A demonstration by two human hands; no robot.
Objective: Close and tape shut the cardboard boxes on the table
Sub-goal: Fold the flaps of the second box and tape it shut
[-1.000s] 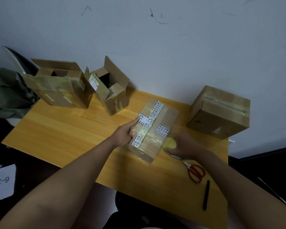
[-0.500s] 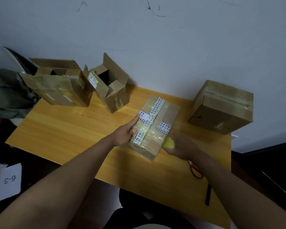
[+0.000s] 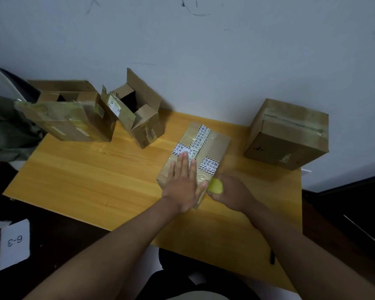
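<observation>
The left hand (image 3: pixel 183 185) lies flat, fingers spread, pressing the top of the middle box (image 3: pixel 200 156) at the bench (image 3: pixel 91 182) centre; the right hand (image 3: pixel 230 194) just beside its near-right corner curls round a yellow tape tool (image 3: pixel 215 186). If the pressing hand lifts, the box may slide and the tape wrinkle. Two boxes (image 3: pixel 74 118) far left remain open; a sealed box (image 3: pixel 288 135) sits far right.

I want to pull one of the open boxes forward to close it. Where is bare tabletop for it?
The widest bare patch of the table lies left of the left hand, in front of the two open boxes. It is crowded around the taped box, where the right hand grips something yellow.
</observation>
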